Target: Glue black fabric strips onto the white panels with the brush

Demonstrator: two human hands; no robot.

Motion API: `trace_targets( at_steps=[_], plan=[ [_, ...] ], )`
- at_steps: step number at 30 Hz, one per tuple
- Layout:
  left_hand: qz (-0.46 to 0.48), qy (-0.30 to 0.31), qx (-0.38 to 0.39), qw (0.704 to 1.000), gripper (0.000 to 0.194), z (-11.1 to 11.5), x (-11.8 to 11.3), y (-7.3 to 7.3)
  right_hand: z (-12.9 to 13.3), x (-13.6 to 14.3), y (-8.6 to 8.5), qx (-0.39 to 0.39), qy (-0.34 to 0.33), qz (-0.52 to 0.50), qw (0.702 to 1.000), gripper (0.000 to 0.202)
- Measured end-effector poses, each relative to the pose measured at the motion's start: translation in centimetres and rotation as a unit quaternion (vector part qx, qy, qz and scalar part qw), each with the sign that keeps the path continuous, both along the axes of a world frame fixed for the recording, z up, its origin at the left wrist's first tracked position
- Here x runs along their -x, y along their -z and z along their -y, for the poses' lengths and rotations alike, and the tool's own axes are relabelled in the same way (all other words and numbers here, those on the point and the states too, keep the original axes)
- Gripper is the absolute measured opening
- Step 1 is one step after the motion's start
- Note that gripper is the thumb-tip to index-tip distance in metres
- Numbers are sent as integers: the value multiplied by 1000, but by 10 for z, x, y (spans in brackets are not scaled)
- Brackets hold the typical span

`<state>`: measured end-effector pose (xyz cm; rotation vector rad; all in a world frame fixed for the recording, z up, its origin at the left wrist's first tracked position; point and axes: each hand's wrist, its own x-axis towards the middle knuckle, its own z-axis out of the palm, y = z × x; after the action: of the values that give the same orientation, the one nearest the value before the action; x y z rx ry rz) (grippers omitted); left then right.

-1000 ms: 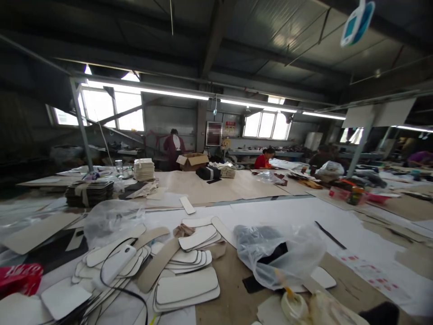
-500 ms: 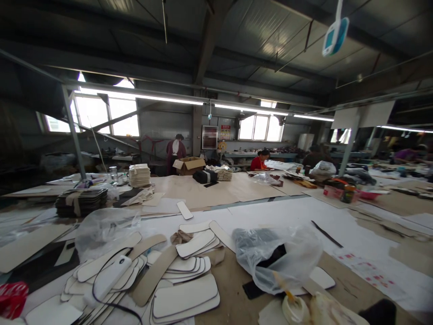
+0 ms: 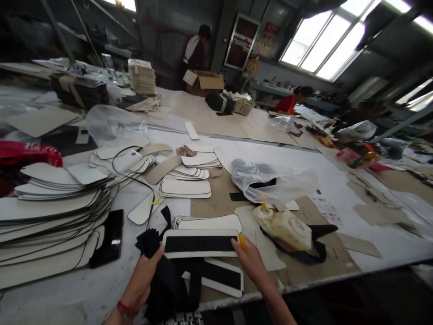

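Observation:
A white rounded panel [image 3: 203, 253] with a wide black strip [image 3: 199, 243] along its face spans my two hands. My left hand [image 3: 144, 275] is closed at the panel's left end, beside a bunch of black fabric strips [image 3: 167, 280]. My right hand [image 3: 250, 257] has its thumb on the panel's right end, and a short yellow piece [image 3: 241, 240] sticks up from its fingers; the rest of it is hidden. Below lies another white panel [image 3: 225, 291] with a black strip. Just beyond is a small stack of bare white panels [image 3: 209, 222].
Large stacks of white panels [image 3: 50, 207] and a dark phone [image 3: 107, 239] are at left. A white device with a black cord [image 3: 126, 160] lies on more panels. To the right are a stained whitish container [image 3: 287, 228] and a clear plastic bag [image 3: 277, 180]. People work farther back.
The view has tilted down toward the near table edge. Both hands have come into view, holding the white panel with the black strip.

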<state>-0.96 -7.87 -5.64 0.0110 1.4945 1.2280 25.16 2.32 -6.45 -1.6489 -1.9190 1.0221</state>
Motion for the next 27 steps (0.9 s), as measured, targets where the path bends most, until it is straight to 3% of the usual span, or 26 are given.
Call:
trace_targets(
  at_steps=[5,14,19,23,27],
  plan=[
    [25,-26,15,999,37,2,3,0,-2,2,-3,22,7,-19,1000,29],
    [25,5,81,996,26,3,9,11,-10,3,5,77,43,-57,994,32],
    [55,10,61,997,30,-6,3,4,-23,3,-1,86,74,-84,990,35],
    [30,-18,102,994,29,-15,-3,-1,-34,-4,-5,17,87,-39,995,35],
    [2,-18,127,992,31,-20,-2,7,-36,-13,-5,-72,90,64,991,29]
  ],
)
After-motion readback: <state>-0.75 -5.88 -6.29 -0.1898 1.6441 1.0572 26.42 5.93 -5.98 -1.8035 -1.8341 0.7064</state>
